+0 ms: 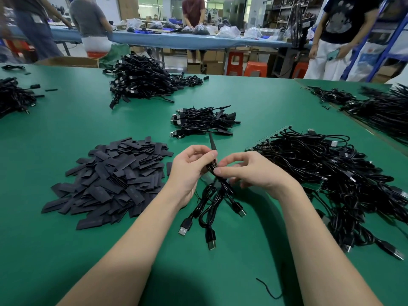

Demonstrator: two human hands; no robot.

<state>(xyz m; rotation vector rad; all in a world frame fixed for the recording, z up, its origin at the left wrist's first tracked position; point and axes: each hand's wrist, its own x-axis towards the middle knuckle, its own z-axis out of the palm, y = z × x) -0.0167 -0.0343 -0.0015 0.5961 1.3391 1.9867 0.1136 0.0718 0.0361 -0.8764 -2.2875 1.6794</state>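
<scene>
Leftmost, at nine o'clock from the hands, a heap of flat black sleeves (110, 177) lies on the green surface (66, 120). At centre the left hand (189, 171) curls its fingers round a cable bundle (213, 195), whose plugs trail toward six o'clock. The right hand (254, 173) pinches the same bundle between thumb and forefinger. At three o'clock sprawls a tangle of loose cables (331, 173).

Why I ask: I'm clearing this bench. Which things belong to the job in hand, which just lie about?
In the job: cable bundle, gripped by left hand and right hand; sleeve pile; loose cable heap; small bundle pile.
Lying about: far cable heap; left-edge heap; stray cable scrap.
</scene>
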